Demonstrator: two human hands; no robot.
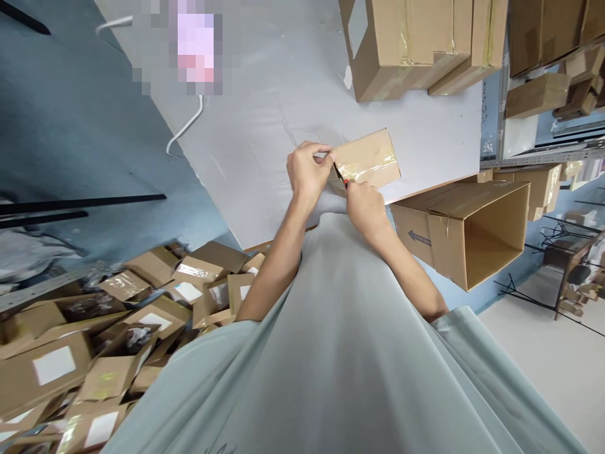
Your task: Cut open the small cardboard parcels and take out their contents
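Note:
A small brown cardboard box [366, 154] with shiny clear tape lies on the pale table, close to my body. My left hand [308, 169] is at its left end, thumb and fingers pinched together at the upper left corner. Whatever lies between those fingertips is too small to make out. My right hand [366, 207] is closed on a cutter with a red part and a dark, thin blade [339, 173]. The blade lies against the left end of the box, pointing up toward my left fingertips.
Larger taped boxes [411, 44] stand on the table [246, 145] at the upper right. A big open carton [454, 227] is beyond the right edge. Many opened boxes [155, 315] are heaped at lower left. A white cable [186, 126] crosses the left edge.

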